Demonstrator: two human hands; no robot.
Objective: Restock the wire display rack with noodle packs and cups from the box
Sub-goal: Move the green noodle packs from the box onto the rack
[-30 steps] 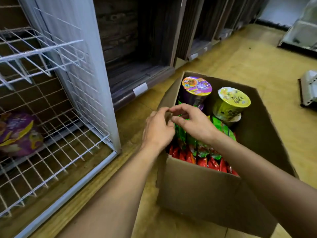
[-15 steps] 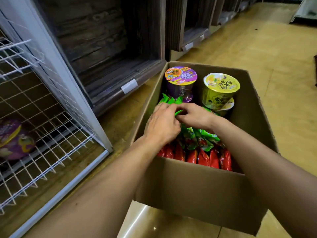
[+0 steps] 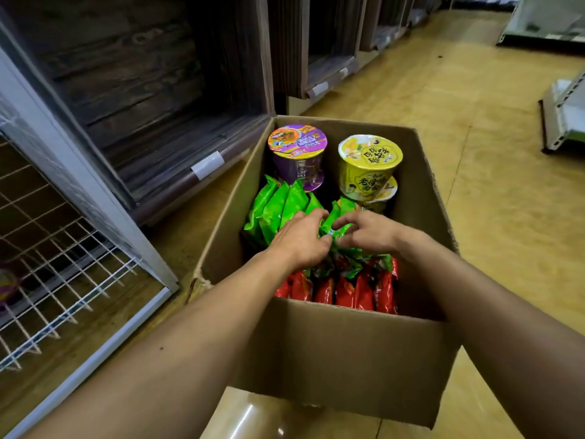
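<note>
An open cardboard box stands on the floor in front of me. Inside it, green noodle packs stand on edge in the middle, red noodle packs line the near side, and a purple cup and a yellow cup stand at the back. Both hands are down in the box on the green packs. My left hand lies over the packs with fingers curled onto them. My right hand pinches the top of a green pack. The white wire rack is at the left.
A purple item lies on the rack's lower shelf at the far left edge. Dark wooden shelving runs behind the box. Grey metal shelf parts lie on the yellow floor at the right.
The view has swung right and down, so the rack slid left and the box is centred. Both hands have sunk from the box's left rim deeper into the green packs.
</note>
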